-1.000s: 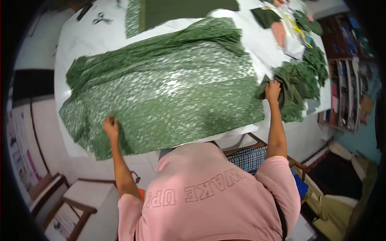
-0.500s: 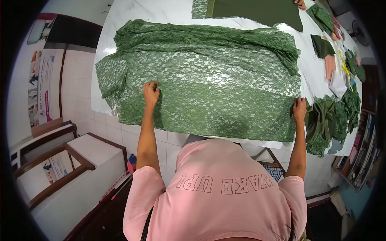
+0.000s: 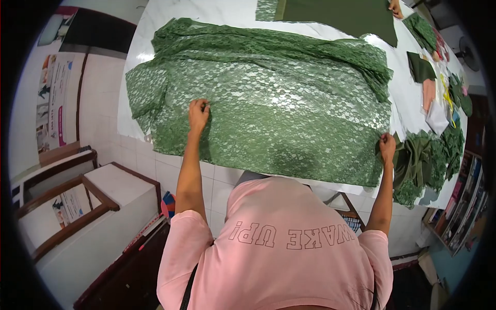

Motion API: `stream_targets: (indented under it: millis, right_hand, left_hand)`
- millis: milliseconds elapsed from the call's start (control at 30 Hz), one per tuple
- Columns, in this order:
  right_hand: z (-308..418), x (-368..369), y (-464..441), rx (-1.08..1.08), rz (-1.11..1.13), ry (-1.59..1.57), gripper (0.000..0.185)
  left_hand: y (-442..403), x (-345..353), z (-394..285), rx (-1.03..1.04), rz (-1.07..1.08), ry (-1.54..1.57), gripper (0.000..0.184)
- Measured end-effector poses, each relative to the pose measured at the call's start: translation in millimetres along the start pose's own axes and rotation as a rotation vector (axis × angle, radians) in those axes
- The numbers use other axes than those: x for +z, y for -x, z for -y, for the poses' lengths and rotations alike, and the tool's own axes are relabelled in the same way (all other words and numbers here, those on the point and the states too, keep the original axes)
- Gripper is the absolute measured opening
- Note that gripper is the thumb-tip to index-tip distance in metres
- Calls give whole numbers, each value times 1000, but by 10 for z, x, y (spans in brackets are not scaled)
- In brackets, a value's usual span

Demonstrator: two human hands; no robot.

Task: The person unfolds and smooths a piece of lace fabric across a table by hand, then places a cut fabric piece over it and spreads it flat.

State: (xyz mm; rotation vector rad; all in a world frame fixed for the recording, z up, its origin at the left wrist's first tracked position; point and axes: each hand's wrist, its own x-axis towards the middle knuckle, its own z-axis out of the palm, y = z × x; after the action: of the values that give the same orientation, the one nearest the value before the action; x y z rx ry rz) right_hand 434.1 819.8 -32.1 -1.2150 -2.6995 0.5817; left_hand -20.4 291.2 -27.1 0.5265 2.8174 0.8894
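Observation:
Green lace fabric [image 3: 289, 129] is spread across the white table in front of me, flat along the near side and bunched into folds along the far side. My left hand [image 3: 199, 116] is over the left part of the lace, its fingers closed in a pinch on the cloth. At the right edge of the lace, my right hand [image 3: 386, 147] has its fingers closed on the border. The cloth between those fingertips is too small to make out clearly.
Dark green plain cloth [image 3: 336, 18] lies at the far side, with another person's hand [image 3: 396, 9] at its corner. Crumpled green fabric [image 3: 413, 160] is heaped at the right. Beyond it are a peach piece [image 3: 428, 94] and a yellow strip [image 3: 445, 88]. A shelf [image 3: 460, 201] stands right.
The whole view has tilted slightly, so the table's right side sits lower. Both hands stay at nearly the same places on the lace.

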Motion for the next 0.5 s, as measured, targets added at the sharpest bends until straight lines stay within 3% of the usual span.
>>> stream_targets:
  millis: [67,233,300,367,500]
  right_hand:
    - [-60,9,11,16,25,-15,11]
    - [-123,17,21,57,-115,-117,9]
    - [-388,103,-25,127,-66,-238,9]
    - [-543,115,-33,305,9,-451,10]
    - [-542,74,-7,317,-17,-501,12]
  left_hand:
    - [-11,15,-23,-70,55,16,12]
    - [38,-33,-35,101,-103,-112,10]
    - [44,-86,-85,221,-146,-156,9]
    - [25,-147,-33,167,-94,-145,11]
    - [0,-131,-41,21,58,-5,16]
